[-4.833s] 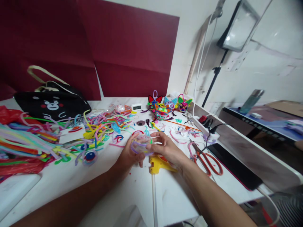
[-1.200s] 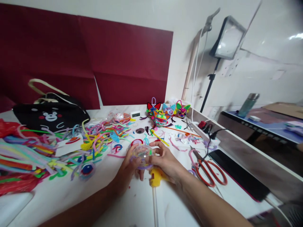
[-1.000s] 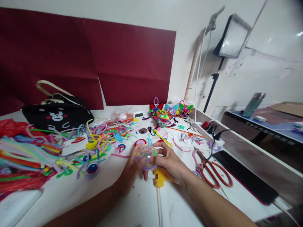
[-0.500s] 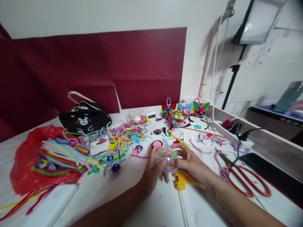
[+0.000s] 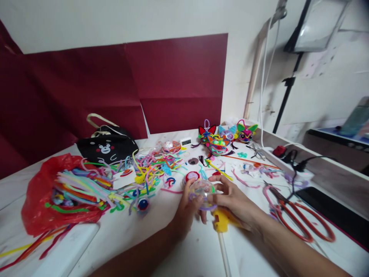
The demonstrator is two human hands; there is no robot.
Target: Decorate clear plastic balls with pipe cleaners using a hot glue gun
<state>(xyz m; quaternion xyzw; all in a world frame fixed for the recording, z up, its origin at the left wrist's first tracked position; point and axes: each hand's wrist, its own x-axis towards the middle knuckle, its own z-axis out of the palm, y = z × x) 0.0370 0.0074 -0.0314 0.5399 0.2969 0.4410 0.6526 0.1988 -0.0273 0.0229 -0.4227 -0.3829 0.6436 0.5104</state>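
Between my two hands is a clear plastic ball (image 5: 201,188) with lilac and green pipe cleaner around it. My left hand (image 5: 186,211) grips its left side, thumb across the front. On the other side, the fingers of my right hand (image 5: 235,200) are closed on the ball's edge. A yellow glue gun (image 5: 221,222) lies beneath my right hand, a pale glue stick (image 5: 223,252) jutting from its back end. Just behind the ball sits a round piece with a red coil (image 5: 191,177).
Left are a red plastic bag (image 5: 37,200) of pipe cleaners and a black bag (image 5: 108,148). Decorated animal-head ornaments (image 5: 217,144) stand at the back. Red-handled scissors (image 5: 300,215), a black phone (image 5: 331,215) and a power strip (image 5: 284,163) are at right.
The whole scene has shifted slightly to the right in view. Both hands keep hold of the clear ball with almost the same grip.
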